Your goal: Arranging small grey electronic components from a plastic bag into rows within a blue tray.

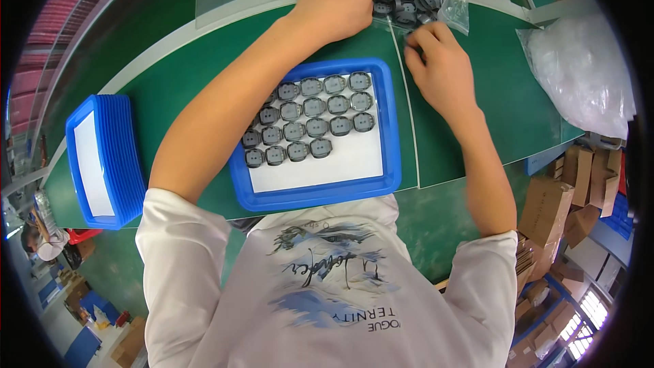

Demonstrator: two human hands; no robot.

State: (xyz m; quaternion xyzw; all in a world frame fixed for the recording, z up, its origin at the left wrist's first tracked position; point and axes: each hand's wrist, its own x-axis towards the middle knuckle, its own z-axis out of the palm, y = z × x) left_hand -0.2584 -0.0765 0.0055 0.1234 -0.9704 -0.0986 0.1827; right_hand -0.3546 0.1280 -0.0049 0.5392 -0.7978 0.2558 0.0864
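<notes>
At the far side of the table, a clear plastic bag (455, 1) lies with its mouth spread, full of dark grey rounded parts (407, 8) that look like watch cases. My left hand (336, 5) is over the bag's opening, fingers curled down; what they grip is hidden. Just in front of the bag, my right hand (439, 68) pinches with thumb and forefinger, a small dark part partly showing at the tips. Between my arms sits a blue tray (392, 129) lined with a white sheet (351, 163). Similar grey parts (316, 127) stand in rows on it, some hidden by my left forearm.
A stack of blue trays (119, 157) stands at the table's left end. Another clear bag with whitish contents (579, 68) lies on the right. Cardboard boxes (547, 211) are piled beyond the right edge. A pale seam (411, 116) crosses the green tabletop (446, 157).
</notes>
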